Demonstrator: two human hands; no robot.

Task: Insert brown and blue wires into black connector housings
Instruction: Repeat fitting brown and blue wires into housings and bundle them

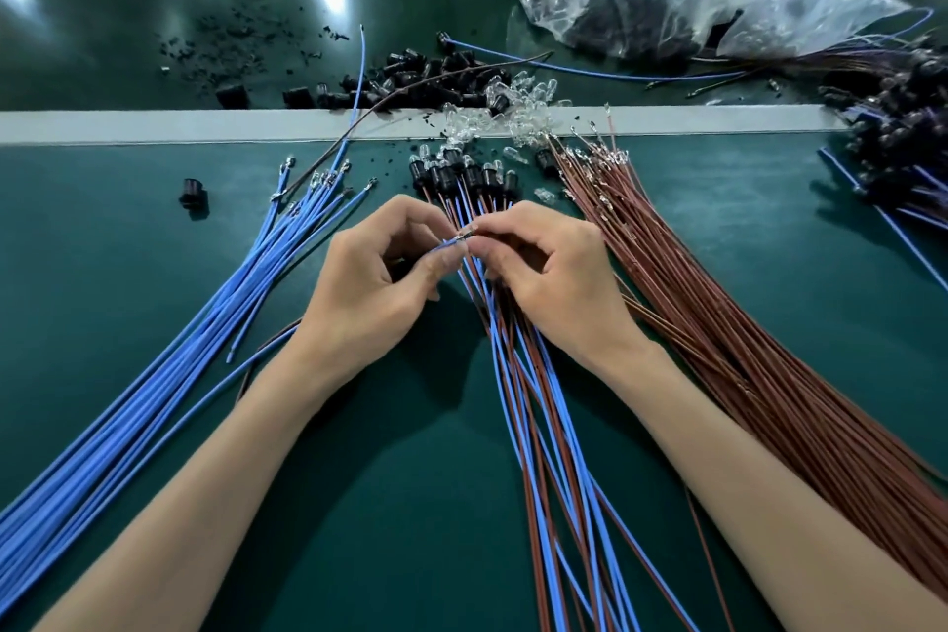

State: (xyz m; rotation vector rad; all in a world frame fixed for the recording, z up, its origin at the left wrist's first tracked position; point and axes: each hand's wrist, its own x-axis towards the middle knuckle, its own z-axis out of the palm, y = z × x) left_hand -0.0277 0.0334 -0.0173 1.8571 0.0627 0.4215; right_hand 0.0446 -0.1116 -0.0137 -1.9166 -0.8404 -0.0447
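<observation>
My left hand (379,282) pinches 1 blue wire (445,245) just behind its metal tip. My right hand (554,282) is curled, its fingers (495,241) closed on something small and dark that meets that tip. Whether it is a housing or a brown wire's end I cannot tell, as my fingers cover it.

The worry is a crooked entry: if the tip meets the opening at an angle, I judge it could bend or fail to latch. The wire is thin and limp, so pushing from too far back may buckle it. My hands also hang right over the finished pairs (538,426), which could snag.

The held wire sits in the middle of the worktop (102,246), between the loose blue bundle (205,323) on the left and the brown bundle (718,323) on the right. It looks smooth and bright blue with a small silvery crimp. The black housings (461,175) just beyond my hands are short and dark and carry clear bulbs, and more housings (410,82) lie heaped farther off.
</observation>
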